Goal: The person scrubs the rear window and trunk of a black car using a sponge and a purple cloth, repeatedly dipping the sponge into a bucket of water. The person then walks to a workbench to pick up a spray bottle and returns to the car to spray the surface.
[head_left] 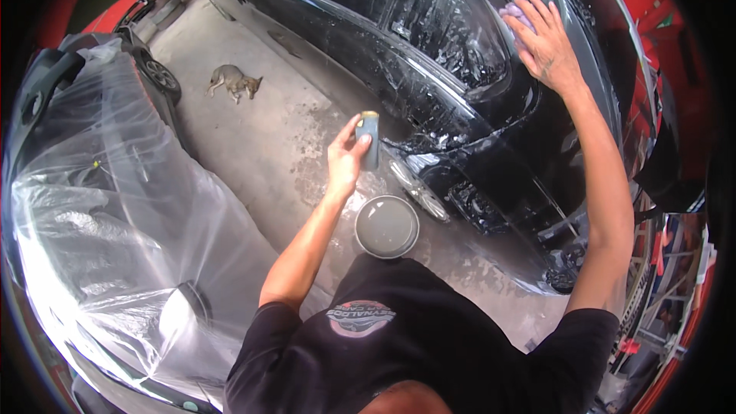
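Observation:
My left hand (344,157) grips a blue-grey block (369,142) with a yellowish top end, probably a sanding block, and holds it up above the floor. My right hand (549,50) lies spread over a crumpled purple cloth or sponge (511,11), pressing it against the black car (529,138) beside the side window. Wet streaks and whitish suds cover the car's windows and side. Below my left hand, close to my body, a round bucket (418,234) holds greyish liquid.
At the left stands another car under a clear plastic sheet (130,207). A dog (234,83) lies on the concrete floor (253,130) between the two cars. Metal racks or frames (652,284) and red structures stand at the right. Wet patches mark the floor near the bucket.

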The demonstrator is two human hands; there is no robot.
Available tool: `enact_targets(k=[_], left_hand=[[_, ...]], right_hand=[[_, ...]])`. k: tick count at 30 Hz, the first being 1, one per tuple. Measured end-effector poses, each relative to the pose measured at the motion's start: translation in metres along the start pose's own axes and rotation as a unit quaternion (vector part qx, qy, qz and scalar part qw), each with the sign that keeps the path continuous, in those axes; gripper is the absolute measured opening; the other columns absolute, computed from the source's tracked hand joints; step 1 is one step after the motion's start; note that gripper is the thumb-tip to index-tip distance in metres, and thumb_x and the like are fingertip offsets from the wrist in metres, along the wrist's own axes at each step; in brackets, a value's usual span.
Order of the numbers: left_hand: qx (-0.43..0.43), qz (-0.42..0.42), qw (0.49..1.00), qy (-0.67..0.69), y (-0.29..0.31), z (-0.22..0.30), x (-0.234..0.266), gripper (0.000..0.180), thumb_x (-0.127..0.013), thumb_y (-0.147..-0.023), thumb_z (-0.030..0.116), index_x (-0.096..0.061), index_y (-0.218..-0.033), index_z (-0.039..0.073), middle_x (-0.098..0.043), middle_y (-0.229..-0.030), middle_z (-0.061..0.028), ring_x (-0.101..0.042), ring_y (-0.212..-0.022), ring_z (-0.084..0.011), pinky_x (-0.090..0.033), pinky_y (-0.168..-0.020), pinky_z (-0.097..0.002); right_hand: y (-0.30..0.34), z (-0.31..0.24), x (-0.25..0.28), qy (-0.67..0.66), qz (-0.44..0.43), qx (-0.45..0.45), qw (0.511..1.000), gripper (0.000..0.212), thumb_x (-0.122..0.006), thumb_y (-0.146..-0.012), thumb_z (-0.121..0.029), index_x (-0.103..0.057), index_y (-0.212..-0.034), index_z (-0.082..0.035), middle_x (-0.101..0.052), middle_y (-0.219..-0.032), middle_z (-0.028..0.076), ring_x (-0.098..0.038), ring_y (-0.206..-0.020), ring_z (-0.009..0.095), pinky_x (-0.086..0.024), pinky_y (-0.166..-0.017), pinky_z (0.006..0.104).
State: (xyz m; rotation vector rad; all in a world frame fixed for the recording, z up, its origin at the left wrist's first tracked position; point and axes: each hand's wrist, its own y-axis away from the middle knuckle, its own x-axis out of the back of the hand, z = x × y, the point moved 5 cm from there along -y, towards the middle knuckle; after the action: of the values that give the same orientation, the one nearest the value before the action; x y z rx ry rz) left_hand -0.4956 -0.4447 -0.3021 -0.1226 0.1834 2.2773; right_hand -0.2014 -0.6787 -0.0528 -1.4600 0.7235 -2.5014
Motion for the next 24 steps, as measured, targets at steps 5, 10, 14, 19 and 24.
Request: enact_targets(k=[5,10,14,19,24], left_hand=[[-0.193,-0.016,0.975,-0.107,-0.074,0.033,-0.020,0.057,-0.072,-0.092,0.012,-0.057,-0.145,0.001,-0.062,-0.136,-0.0180,-0.060,-0.128,-0.0280,-0.047,-0.109,-0.0382],[-0.248,0.006,0.945,-0.214,-0.132,0.034,-0.043,0.050,-0.071,-0.091,0.017,-0.063,-0.138,0.002,-0.061,-0.134,-0.0218,-0.059,-0.126,-0.0354,-0.045,-0.108,-0.0424],[-0.297,0.084,0.918,-0.249,-0.167,0.019,-0.057,0.039,-0.073,-0.088,0.012,-0.073,-0.126,0.008,-0.062,-0.126,-0.0181,-0.062,-0.112,-0.0388,-0.048,-0.099,-0.0462],[-0.332,0.128,0.848,-0.393,-0.174,-0.001,-0.075,0.039,-0.071,-0.090,0.012,-0.070,-0.129,0.014,-0.057,-0.132,-0.0179,-0.056,-0.116,-0.0372,-0.042,-0.098,-0.0498],[-0.316,0.163,0.825,-0.439,-0.174,-0.001,-0.088,0.039,-0.072,-0.091,0.015,-0.069,-0.130,0.014,-0.056,-0.133,-0.0193,-0.056,-0.116,-0.0398,-0.045,-0.097,-0.0503]], right_hand=[[-0.006,0.013,0.009,-0.008,-0.086,0.050,0.995,0.077,-0.077,-0.071,-0.002,-0.054,-0.144,-0.016,-0.046,-0.153,0.013,-0.036,-0.149,0.038,-0.027,-0.125,0.0563],[-0.010,0.015,0.008,0.023,-0.098,0.067,0.993,0.082,-0.079,-0.067,-0.005,-0.054,-0.144,-0.015,-0.046,-0.153,0.013,-0.037,-0.149,0.037,-0.027,-0.126,0.0549],[-0.012,0.015,0.008,0.014,-0.079,0.063,0.995,0.082,-0.080,-0.065,-0.005,-0.055,-0.143,-0.016,-0.048,-0.152,0.013,-0.039,-0.147,0.036,-0.028,-0.126,0.0538],[-0.009,0.018,0.008,0.008,-0.055,0.067,0.996,0.080,-0.081,-0.065,-0.006,-0.057,-0.142,-0.016,-0.050,-0.150,0.012,-0.040,-0.146,0.035,-0.029,-0.125,0.0523],[-0.008,0.021,0.006,-0.010,-0.041,0.077,0.996,0.077,-0.082,-0.069,-0.007,-0.058,-0.142,-0.016,-0.051,-0.148,0.013,-0.042,-0.146,0.034,-0.029,-0.125,0.0519]])
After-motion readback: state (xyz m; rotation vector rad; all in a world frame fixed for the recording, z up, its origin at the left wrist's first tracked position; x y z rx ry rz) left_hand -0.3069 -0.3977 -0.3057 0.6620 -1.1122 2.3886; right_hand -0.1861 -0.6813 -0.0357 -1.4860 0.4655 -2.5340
